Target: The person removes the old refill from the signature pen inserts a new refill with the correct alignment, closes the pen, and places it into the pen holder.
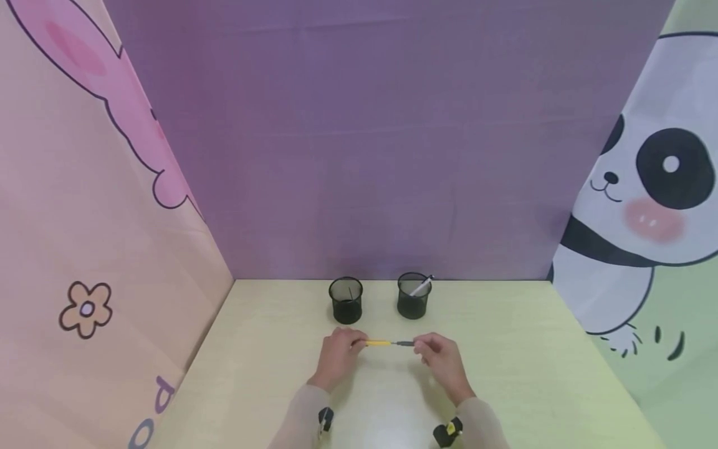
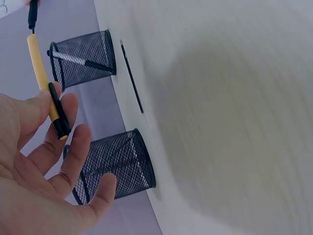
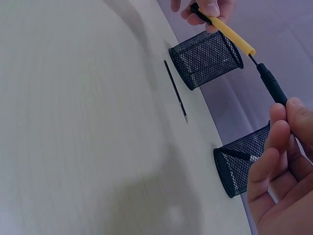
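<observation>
My left hand pinches the yellow barrel of a pen between thumb and fingers, near its black clip. Facing it, my right hand pinches the pen's black ribbed grip section. A thin dark refill bridges the gap between the two parts, one end inside the barrel. Both hands hold the pen parts above the table, in front of two mesh cups. A loose black refill lies on the table near the cups.
At the back of the table stand two black mesh cups, the left cup with a thin dark stick inside. The right cup holds a white pen with dark ends. A purple backdrop rises behind them.
</observation>
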Demonstrator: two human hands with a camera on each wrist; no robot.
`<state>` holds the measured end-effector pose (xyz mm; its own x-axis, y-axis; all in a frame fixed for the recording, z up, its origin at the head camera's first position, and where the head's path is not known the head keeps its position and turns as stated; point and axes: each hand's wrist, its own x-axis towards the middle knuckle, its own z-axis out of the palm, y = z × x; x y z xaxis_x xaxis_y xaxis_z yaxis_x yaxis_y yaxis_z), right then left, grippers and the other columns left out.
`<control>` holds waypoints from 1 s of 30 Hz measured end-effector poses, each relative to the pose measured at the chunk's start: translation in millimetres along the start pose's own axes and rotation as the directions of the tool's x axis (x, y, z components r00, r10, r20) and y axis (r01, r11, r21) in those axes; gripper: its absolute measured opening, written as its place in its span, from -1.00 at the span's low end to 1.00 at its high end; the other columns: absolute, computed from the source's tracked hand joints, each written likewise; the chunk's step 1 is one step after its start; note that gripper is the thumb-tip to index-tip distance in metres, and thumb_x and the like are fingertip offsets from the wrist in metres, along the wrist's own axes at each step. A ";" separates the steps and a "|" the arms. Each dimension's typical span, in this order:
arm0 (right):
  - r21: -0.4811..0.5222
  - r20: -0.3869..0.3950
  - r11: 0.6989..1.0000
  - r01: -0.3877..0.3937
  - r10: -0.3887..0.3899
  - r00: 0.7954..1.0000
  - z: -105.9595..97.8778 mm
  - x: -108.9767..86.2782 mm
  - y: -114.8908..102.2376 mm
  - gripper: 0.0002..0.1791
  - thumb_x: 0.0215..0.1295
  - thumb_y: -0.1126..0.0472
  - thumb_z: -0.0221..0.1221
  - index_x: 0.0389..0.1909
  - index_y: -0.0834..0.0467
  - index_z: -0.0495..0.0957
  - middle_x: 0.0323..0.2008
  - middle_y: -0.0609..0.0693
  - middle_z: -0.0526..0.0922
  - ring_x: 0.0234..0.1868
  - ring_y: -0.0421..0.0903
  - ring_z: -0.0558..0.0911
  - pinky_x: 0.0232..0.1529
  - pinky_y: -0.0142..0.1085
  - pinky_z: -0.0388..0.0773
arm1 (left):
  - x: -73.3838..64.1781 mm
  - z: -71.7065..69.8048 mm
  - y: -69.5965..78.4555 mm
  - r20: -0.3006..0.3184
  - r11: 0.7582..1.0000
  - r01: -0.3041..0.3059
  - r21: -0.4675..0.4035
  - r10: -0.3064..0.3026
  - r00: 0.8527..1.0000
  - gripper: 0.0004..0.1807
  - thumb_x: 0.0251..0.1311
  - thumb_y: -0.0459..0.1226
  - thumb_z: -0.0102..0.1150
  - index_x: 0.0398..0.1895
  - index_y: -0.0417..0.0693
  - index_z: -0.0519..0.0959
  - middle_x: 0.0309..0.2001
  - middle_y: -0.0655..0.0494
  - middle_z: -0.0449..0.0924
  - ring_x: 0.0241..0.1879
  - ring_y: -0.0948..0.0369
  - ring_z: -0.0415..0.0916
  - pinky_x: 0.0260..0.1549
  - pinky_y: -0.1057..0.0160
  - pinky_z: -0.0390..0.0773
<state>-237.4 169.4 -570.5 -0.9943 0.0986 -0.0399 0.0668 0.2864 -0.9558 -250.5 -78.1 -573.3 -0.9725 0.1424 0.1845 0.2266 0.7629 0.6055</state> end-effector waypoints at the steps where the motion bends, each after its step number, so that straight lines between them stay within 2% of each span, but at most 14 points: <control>1: -0.003 0.001 1.000 0.003 -0.003 1.000 0.7 -0.1 0.0 -0.85 0.32 0.26 0.32 -0.14 0.22 0.71 -0.35 -0.01 0.71 -0.37 -0.09 0.55 -0.35 -0.32 0.52 | -0.2 1.0 1.1 0.002 1.000 -0.004 -0.001 0.004 1.000 -0.85 0.36 -0.21 0.27 -0.11 0.15 0.76 -0.19 0.28 0.75 -0.18 0.26 0.49 -0.09 0.08 0.47; 11: -0.014 0.002 1.000 0.007 -0.007 1.000 5.1 0.9 2.5 -0.87 0.32 0.27 0.32 -0.16 0.20 0.72 -0.38 -0.02 0.70 -0.37 -0.09 0.55 -0.36 -0.32 0.52 | -2.8 4.8 7.5 -0.010 1.000 -0.019 0.014 0.019 1.000 -0.87 0.32 -0.20 0.30 -0.14 0.17 0.76 -0.22 0.29 0.76 -0.23 0.29 0.45 -0.13 0.11 0.45; 24: -0.045 0.001 0.999 -0.014 0.015 1.000 3.9 3.0 3.2 -0.91 0.33 0.26 0.30 -0.20 0.18 0.72 -0.43 -0.03 0.71 -0.38 -0.08 0.55 -0.35 -0.31 0.51 | -3.0 0.8 12.1 0.019 1.000 -0.015 -0.001 0.015 1.000 -0.88 0.34 -0.20 0.28 -0.13 0.17 0.74 -0.25 0.32 0.72 -0.23 0.33 0.44 -0.08 0.15 0.46; 30: -0.068 -0.002 0.998 -0.007 0.007 1.000 3.9 3.8 4.0 -0.83 0.37 0.16 0.30 -0.27 0.21 0.71 -0.49 -0.04 0.68 -0.40 -0.09 0.53 -0.35 -0.31 0.46 | -3.6 0.2 12.1 0.019 1.000 -0.013 -0.016 0.014 1.000 -0.87 0.34 -0.20 0.28 -0.12 0.17 0.74 -0.24 0.33 0.71 -0.22 0.33 0.43 -0.07 0.17 0.46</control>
<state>-241.2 167.2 -575.6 -0.9937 0.1021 -0.0461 0.0792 0.3501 -0.9334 -244.3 -69.2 -566.8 -0.9702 0.1647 0.1779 0.2403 0.7508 0.6152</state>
